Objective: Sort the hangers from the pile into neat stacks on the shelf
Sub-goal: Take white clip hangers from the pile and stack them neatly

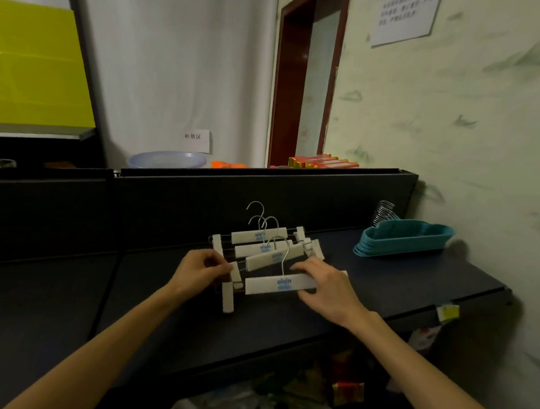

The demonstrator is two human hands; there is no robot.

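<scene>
Several white clip hangers (pixel 260 237) with metal hooks lie overlapped on the dark shelf (pixel 400 287). The nearest white hanger (pixel 276 284) bears blue lettering. My left hand (pixel 198 271) pinches its left clip end, fingers closed on it. My right hand (pixel 326 288) rests over the right end of its bar, fingers curled around it. A neat stack of teal hangers (pixel 403 239) lies at the right end of the shelf, with their metal hooks (pixel 383 212) bunched behind.
The shelf's dark back panel (pixel 231 195) rises behind the hangers. Behind it stand a pale plastic basin (pixel 168 159) and red boxes (pixel 322 161). The wall (pixel 473 154) is close on the right. Packaged goods (pixel 297 394) fill the shelf below. A yellow price tag (pixel 448 312) hangs on the front edge.
</scene>
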